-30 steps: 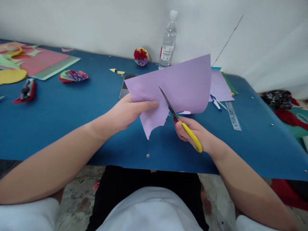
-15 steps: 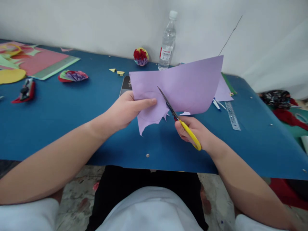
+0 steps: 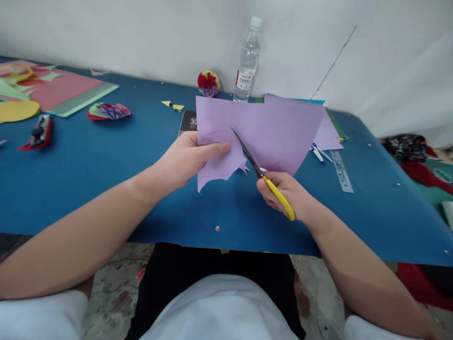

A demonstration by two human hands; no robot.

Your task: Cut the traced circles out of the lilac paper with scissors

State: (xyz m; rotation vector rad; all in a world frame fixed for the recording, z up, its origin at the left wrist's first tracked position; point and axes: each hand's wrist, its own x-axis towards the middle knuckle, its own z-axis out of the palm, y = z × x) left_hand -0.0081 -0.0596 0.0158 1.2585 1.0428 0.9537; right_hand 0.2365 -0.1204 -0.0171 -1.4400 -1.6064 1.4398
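A sheet of purple paper [image 3: 279, 127] is raised over the table, its lower left edge cut ragged and a faint circle outline drawn near its left side. My left hand [image 3: 193, 153] pinches that side, thumb on top across the circle and the other fingers hidden beneath. Yellow-handled scissors [image 3: 279, 198] are gripped in my right hand [image 3: 285, 191]. Their dark blades point up and left over the paper beside the circle, the upper blade lying across its face. Part of the lower blade is out of sight.
Along the wall stand a water bottle [image 3: 247, 61] and a colourful paper ball [image 3: 208, 84]. A folded paper fan-shape [image 3: 109, 111], a red stapler [image 3: 40, 132] and coloured sheets [image 3: 78, 92] lie left. Pens [image 3: 318, 155] and a clear ruler [image 3: 341, 172] lie right on the blue table [image 3: 106, 165].
The purple sheet has turned a little in my left hand; its upper right corner has dropped and its left top edge has risen. My right hand and the scissors stay nearly in place.
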